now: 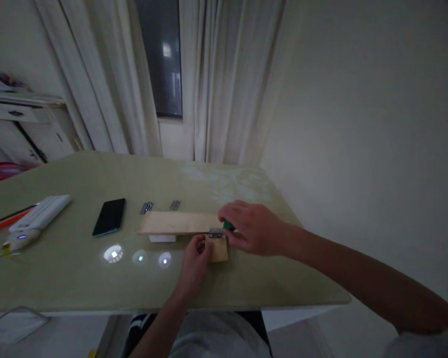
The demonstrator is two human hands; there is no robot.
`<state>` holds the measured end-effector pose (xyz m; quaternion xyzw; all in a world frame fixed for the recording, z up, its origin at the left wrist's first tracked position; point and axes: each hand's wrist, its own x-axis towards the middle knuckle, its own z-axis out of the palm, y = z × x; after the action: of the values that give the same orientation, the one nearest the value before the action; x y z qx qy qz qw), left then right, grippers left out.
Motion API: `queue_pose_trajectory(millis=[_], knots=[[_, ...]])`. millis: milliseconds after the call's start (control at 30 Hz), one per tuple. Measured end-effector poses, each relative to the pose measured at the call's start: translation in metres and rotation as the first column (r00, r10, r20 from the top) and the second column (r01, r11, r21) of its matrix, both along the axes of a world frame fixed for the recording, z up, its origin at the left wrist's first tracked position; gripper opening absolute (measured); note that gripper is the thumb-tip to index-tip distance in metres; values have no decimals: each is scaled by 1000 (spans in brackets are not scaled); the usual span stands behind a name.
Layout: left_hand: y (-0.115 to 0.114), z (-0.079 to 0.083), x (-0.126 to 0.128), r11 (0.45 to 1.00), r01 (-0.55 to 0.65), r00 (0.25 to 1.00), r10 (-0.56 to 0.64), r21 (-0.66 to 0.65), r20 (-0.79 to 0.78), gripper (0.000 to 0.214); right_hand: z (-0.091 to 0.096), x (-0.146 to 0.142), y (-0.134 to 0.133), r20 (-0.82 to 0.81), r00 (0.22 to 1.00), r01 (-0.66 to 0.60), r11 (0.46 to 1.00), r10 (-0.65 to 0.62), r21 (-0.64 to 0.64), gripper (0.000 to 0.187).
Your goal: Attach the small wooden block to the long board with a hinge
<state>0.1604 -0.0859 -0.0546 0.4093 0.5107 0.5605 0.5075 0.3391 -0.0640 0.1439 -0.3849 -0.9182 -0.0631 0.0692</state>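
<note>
Hinge [216, 232] is lying across the joint here, one leaf on the front edge of the long board [182, 222], near its right end, the other on the small block [218, 251] sitting just in front. Left hand [194, 258] is pinching that block by its left side, in front of the board, and the right hand [252, 226] is curling round a green thing [228, 225] at the board's right end, right beside the hinge. It is looking like a tool handle, though the fingers are hiding most of it.

So the step in hand is seeming to be the fastening of hinge to wood, and the next move is calling for a steady block, a flush leaf and even pressure from the right.

Around the board, a white box [162, 238] is showing beneath its front edge toward the left, two loose metal pieces [175, 204] are lying behind it, and a phone [109, 217] is resting to its left on the counter [142, 283]. Further left, a white power strip, by the look of it [41, 214], is glowing at one spot. Brands? Labels? Nothing readable is showing anywhere.
</note>
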Motion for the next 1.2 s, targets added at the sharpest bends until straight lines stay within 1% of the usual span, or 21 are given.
queue_pose_trajectory(millis=[33, 67, 100, 200, 233, 267, 333, 400, 433, 467, 500, 600, 667, 767, 800, 867, 933, 1000, 1067, 1133, 1200], knots=[[0, 0, 0, 1000, -8, 1000, 8, 14, -5, 50, -1, -1, -3, 22, 993, -115, 993, 115, 2, 25], [0, 1, 0, 1000, -13, 1000, 13, 25, -5, 48, -2, -2, -5, 64, 983, -176, 984, 175, 8, 27], [0, 1, 0, 999, -12, 1000, 12, 30, -1, 48, -2, -3, -6, 110, 979, -173, 985, 170, 19, 32], [1, -2, 0, 1000, 1, 999, -1, 2, 35, 54, -4, 0, 1, 114, 988, 95, 994, -101, 62, 47], [2, -3, 0, 1000, 3, 999, -3, -12, 46, 56, -4, 2, 4, 62, 984, 166, 984, -169, 59, 44], [2, -4, 0, 1000, 4, 999, -2, -22, 54, 57, -5, 3, 6, 8, 984, 177, 983, -177, 47, 38], [3, -5, 0, 1000, -2, 998, 3, -13, 58, 57, -6, 4, 4, -50, 998, 34, 999, -32, 27, 29], [2, -5, 1, 1000, 2, 999, -3, 15, 54, 54, -6, 2, -2, 6, 986, -167, 986, 166, 24, 32], [2, -5, 1, 1000, 5, 998, -7, 25, 57, 53, -6, 1, -4, 57, 978, -204, 979, 202, 25, 32], [1, -6, 1, 1000, 7, 998, -9, 27, 61, 53, -6, 1, -4, 102, 979, -182, 983, 178, 28, 34], [1, -6, 1, 1000, 9, 998, -11, 25, 67, 53, -6, 2, -3, 123, 987, -107, 993, 101, 40, 37], [2, -7, 0, 1000, 15, 996, -15, 1, 85, 57, -4, 6, 7, 25, 987, 157, 987, -158, 45, 39], [3, -9, 0, 1000, 18, 996, -17, -14, 86, 59, -3, 7, 9, -65, 991, 121, 993, -120, 6, 30], [4, -11, 0, 1000, 23, 997, -23, -5, 73, 59, -2, 3, 1, -28, 996, -79, 997, 79, -1, 32], [4, -11, -1, 1000, 24, 997, -24, 7, 69, 58, -2, 2, -1, 20, 996, -82, 997, 82, 3, 32], [4, -12, -1, 1000, 16, 998, -17, 23, 56, 56, -1, 1, -1, 76, 996, 51, 999, -52, 14, 38], [4, -13, -2, 1000, 7, 999, -7, 12, 47, 57, 1, 3, 4, 31, 984, 177, 984, -177, -8, 38], [3, -11, -2, 1000, 17, 999, -16, -7, 39, 58, 3, 5, 6, -53, 987, 148, 987, -151, -59, 29], [1, -8, -2, 999, 32, 999, -32, -7, 35, 56, 3, 3, 0, -70, 997, 21, 997, -26, -73, 28], [0, -4, -2, 999, 31, 999, -31, 11, 21, 51, 1, -2, -9, 19, 999, -35, 999, 36, -32, 32], [-1, -2, -2, 1000, 16, 1000, -16, 27, 19, 48, -1, -7, -16, 130, 991, 28, 999, -31, 19, 39]])
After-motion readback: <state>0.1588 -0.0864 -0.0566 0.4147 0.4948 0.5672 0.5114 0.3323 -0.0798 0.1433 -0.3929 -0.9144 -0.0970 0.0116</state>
